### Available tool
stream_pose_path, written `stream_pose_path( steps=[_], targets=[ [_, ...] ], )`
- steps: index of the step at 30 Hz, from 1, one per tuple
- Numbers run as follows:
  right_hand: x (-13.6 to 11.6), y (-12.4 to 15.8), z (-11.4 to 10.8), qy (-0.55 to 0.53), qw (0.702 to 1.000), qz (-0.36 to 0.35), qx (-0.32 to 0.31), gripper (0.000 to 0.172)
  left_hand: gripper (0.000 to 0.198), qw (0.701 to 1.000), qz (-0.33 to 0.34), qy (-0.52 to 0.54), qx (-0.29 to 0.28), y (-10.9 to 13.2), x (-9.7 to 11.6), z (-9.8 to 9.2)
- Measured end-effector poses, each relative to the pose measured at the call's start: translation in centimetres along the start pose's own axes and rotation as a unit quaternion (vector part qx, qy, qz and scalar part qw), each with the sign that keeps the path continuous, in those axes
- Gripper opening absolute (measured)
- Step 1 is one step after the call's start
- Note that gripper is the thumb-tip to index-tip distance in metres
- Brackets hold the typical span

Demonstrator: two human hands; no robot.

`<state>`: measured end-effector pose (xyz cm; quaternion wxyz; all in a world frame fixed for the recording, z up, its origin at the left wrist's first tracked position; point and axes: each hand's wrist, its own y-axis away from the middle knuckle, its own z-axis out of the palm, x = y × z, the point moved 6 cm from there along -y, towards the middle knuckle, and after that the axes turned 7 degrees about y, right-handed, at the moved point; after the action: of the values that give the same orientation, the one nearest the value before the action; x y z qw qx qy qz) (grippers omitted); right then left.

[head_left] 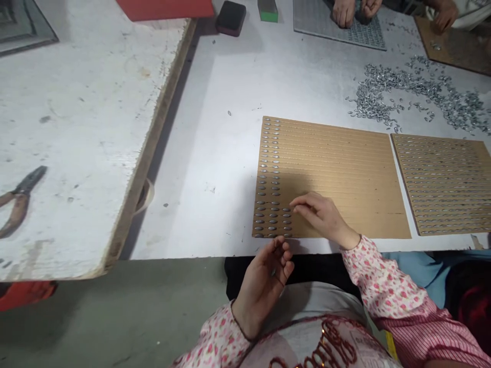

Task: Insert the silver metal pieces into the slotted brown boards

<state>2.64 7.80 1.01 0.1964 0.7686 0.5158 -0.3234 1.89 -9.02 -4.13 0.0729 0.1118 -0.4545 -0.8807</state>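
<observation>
Left hand [264, 288]: half-curled, palm up, near the counter [184, 153] edge, a small metal piece [273, 272] against my fingers, gripped or merely resting I cannot tell. Right hand [324, 217]: relaxed, fingertips [294, 203] over the slotted cardboard board [337, 158], beside near rows of metal pieces [273, 217], which sit best lengthwise along the slots. Pieces under my right hand's shadow are hard to make out.

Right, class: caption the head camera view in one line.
Right hand touches a slotted cardboard board holding silver oval pieces; left hand holds one.
</observation>
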Motion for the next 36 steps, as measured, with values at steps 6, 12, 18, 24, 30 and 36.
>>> stream_pose_path(
  steps=[6,12,18,24,30,36],
  targets=[
    [2.1,-1.7,0.9,0.080,0.996,0.047,0.008,0.015,0.013,1.000,-0.001,0.021,0.017,0.4,0.3,-0.4],
    [1.9,-1.4,2.2,0.156,0.985,0.049,0.049,0.019,0.011,1.000,0.000,0.015,0.004,0.0,0.1,-0.3],
    [2.3,-1.1,2.7,0.219,0.970,0.065,0.078,0.022,0.014,0.999,0.001,0.012,-0.038,0.0,0.0,-0.1],
    [-0.1,-0.2,1.6,0.057,0.995,-0.037,0.069,0.021,0.036,0.993,0.039,0.052,-0.102,0.6,0.7,1.7],
    [-5.6,3.3,3.7,0.038,0.958,-0.236,-0.157,0.020,0.041,0.992,0.041,0.028,-0.118,0.9,0.9,2.5],
    [-6.3,3.7,4.8,0.087,0.947,-0.269,-0.150,0.020,0.039,0.991,0.053,0.014,-0.122,0.9,1.0,1.9]
  ],
)
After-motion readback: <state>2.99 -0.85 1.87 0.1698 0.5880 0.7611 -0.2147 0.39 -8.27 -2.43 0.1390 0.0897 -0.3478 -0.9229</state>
